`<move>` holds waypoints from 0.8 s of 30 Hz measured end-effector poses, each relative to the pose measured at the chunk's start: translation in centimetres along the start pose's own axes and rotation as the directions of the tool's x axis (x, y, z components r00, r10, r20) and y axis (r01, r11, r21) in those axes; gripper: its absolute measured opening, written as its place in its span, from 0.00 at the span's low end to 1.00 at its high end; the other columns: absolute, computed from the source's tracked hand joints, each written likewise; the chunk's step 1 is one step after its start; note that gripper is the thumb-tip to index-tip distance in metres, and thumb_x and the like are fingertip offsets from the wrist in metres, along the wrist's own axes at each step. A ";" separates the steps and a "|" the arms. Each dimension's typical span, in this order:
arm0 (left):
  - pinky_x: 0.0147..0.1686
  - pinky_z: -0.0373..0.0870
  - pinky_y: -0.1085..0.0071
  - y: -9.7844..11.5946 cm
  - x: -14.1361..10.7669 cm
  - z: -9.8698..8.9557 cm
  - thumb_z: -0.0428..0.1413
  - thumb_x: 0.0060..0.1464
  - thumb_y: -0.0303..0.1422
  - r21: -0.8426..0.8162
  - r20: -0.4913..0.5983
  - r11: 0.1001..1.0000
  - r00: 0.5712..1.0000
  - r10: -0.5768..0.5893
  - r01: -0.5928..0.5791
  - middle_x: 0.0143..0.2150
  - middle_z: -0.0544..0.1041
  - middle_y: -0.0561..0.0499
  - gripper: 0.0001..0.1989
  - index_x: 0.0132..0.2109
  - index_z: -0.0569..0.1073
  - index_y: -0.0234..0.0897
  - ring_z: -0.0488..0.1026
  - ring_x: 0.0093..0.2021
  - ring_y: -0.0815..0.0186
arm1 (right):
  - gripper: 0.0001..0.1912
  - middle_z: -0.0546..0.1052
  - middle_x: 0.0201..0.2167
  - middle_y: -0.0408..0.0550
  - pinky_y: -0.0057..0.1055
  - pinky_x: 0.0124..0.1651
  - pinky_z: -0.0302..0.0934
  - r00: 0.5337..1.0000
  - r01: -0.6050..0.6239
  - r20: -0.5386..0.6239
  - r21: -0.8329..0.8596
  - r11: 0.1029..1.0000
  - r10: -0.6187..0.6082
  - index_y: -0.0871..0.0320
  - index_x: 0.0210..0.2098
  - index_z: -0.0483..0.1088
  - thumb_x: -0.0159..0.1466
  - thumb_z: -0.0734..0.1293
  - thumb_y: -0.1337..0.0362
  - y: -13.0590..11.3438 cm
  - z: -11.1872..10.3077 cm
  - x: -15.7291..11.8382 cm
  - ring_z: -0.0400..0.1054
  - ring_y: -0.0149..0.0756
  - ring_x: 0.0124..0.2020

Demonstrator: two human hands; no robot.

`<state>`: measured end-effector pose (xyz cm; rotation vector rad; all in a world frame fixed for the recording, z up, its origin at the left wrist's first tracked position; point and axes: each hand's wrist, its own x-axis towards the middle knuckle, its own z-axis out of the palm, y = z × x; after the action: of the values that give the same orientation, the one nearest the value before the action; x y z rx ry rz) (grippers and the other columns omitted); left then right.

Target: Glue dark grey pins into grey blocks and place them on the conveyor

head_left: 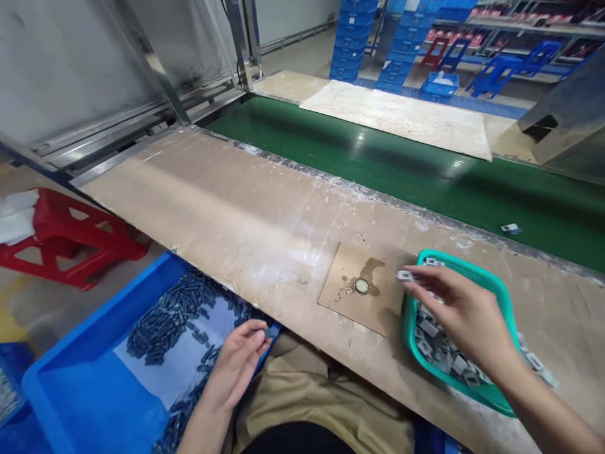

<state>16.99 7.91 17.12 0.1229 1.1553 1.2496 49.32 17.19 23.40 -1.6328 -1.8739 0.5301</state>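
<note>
Between the thumb and fingers of my left hand [241, 359] is a small dark part [270, 332], held over the edge of a blue tray [94, 334]. Many similar dark parts [163, 312] lie heaped in that tray, some on a white sheet. My right hand [460, 309] pinches a small white-grey square piece with a hole [405, 275] above the near-left rim of a green basket [503, 309]. Several like pieces [439, 343] fill the basket. Left of it, a bottle cap [362, 286] with pale contents rests on a wet-stained cardboard square [338, 277].
Beyond the brown work surface [227, 202] runs a green conveyor belt [321, 139], with one small piece [510, 228] on it. Several loose pieces [536, 362] lie right of the basket. A red stool [70, 233] stands at left; stacked blue crates [352, 38] are behind.
</note>
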 end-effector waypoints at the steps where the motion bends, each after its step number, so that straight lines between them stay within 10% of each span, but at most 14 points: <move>1: 0.34 0.76 0.77 -0.2 0.2 0.5 0.71 0.33 0.32 -0.005 0.060 1.000 0.998 0.019 -0.019 0.28 0.78 0.50 0.15 0.31 0.78 0.32 0.76 0.30 0.69 | 0.15 0.80 0.38 0.52 0.41 0.38 0.69 0.998 0.034 0.050 0.034 0.999 -0.036 0.54 0.43 0.73 0.62 0.64 0.54 -0.6 0.8 0.0 0.75 0.46 0.35; 8: 0.47 0.75 0.61 -0.6 1.1 4.2 0.68 0.39 0.41 -0.137 0.352 0.977 0.914 0.204 -0.166 0.33 0.75 0.53 0.14 0.29 0.78 0.35 0.78 0.37 0.62 | 0.11 0.78 0.34 0.52 0.40 0.35 0.70 0.975 0.151 0.172 -0.039 0.988 -0.143 0.57 0.38 0.75 0.63 0.63 0.59 -1.3 4.5 0.8 0.74 0.42 0.30; 16: 0.25 0.76 0.74 -1.3 1.2 6.4 0.64 0.47 0.40 -0.095 0.350 0.991 0.929 0.120 -0.093 0.28 0.76 0.51 0.14 0.37 0.77 0.34 0.76 0.30 0.66 | 0.14 0.77 0.33 0.53 0.41 0.34 0.70 0.967 0.155 0.212 -0.053 0.987 -0.140 0.56 0.38 0.77 0.63 0.63 0.57 -0.8 5.0 0.5 0.74 0.44 0.29; 24: 0.42 0.76 0.70 -2.3 0.8 7.4 0.67 0.42 0.39 -0.074 0.406 0.988 0.909 -0.092 0.132 0.32 0.77 0.46 0.17 0.37 0.80 0.30 0.75 0.37 0.67 | 0.16 0.81 0.36 0.53 0.39 0.40 0.73 0.937 -0.308 0.287 0.405 0.861 0.200 0.57 0.37 0.75 0.55 0.72 0.53 -2.2 2.7 0.4 0.77 0.46 0.36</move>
<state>23.83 11.26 18.65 0.2246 0.7315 1.1125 45.85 17.39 22.92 -1.5566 -1.5362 1.2215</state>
